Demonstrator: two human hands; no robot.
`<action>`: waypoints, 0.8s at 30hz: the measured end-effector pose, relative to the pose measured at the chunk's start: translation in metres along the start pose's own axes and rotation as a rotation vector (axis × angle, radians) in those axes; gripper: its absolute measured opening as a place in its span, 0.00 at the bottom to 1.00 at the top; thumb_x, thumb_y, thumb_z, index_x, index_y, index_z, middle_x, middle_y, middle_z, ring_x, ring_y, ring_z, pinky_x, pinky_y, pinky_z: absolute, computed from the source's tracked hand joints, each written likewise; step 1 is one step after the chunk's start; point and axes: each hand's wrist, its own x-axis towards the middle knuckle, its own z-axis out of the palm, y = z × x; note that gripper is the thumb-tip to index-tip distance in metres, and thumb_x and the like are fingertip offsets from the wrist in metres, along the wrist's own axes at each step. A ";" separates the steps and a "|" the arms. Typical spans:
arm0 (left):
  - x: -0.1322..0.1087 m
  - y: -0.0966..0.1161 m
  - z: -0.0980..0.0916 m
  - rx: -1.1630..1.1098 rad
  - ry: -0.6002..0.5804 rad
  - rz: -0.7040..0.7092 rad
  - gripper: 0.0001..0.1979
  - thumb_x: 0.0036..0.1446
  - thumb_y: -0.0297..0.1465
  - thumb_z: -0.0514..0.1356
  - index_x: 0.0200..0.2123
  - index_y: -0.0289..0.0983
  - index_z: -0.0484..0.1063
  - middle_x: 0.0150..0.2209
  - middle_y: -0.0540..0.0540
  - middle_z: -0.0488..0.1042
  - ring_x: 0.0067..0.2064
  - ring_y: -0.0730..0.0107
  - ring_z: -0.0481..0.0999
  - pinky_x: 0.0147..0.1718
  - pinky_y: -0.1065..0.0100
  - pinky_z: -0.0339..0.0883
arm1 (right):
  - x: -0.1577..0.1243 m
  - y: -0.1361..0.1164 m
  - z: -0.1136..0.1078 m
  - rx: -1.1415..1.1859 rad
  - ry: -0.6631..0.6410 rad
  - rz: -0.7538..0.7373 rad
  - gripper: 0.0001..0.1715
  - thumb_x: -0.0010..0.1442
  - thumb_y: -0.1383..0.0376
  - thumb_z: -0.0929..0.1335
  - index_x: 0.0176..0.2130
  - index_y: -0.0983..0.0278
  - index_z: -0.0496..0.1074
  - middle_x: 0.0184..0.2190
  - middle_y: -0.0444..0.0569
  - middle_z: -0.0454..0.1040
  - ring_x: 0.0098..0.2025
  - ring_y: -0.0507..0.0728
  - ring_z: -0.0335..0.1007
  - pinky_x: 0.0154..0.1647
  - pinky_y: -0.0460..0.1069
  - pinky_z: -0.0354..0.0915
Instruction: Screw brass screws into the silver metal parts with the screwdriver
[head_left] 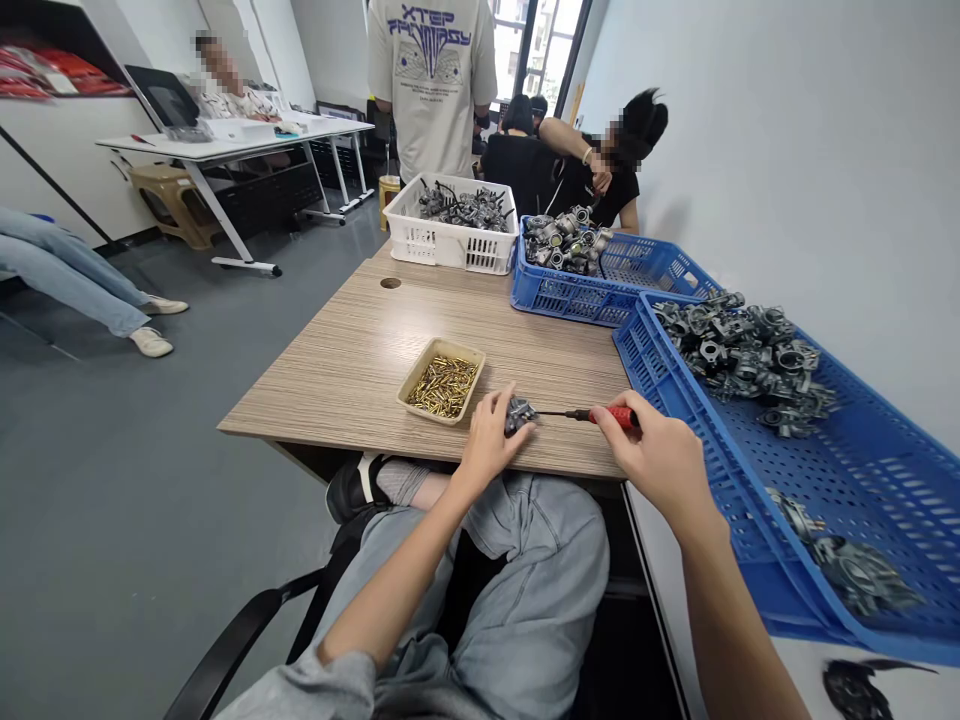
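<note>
Near the table's front edge my left hand (493,437) grips a small grey metal part (519,415), its fingers wrapped round the left side. My right hand (654,446) is closed on the red handle of a screwdriver (622,416). The screwdriver lies level, its thin dark shaft pointing left, with the tip at the right side of the metal part; whether it touches is too small to tell. Just left of my left hand stands a cream tray (403,397) full of small brass-coloured pieces (444,386).
A white basket (450,244) and a blue basket (559,294) of metal parts stand at the table's back. A larger blue basket (720,440) is on the right, beside my right arm. People sit and stand beyond the wooden table (337,350).
</note>
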 end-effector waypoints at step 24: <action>0.005 -0.004 0.000 -0.044 0.064 -0.140 0.24 0.65 0.46 0.69 0.54 0.40 0.66 0.51 0.41 0.75 0.55 0.54 0.78 0.54 0.57 0.72 | 0.000 0.008 -0.010 0.109 0.079 0.011 0.24 0.70 0.40 0.66 0.39 0.56 0.73 0.20 0.42 0.71 0.24 0.57 0.67 0.31 0.49 0.52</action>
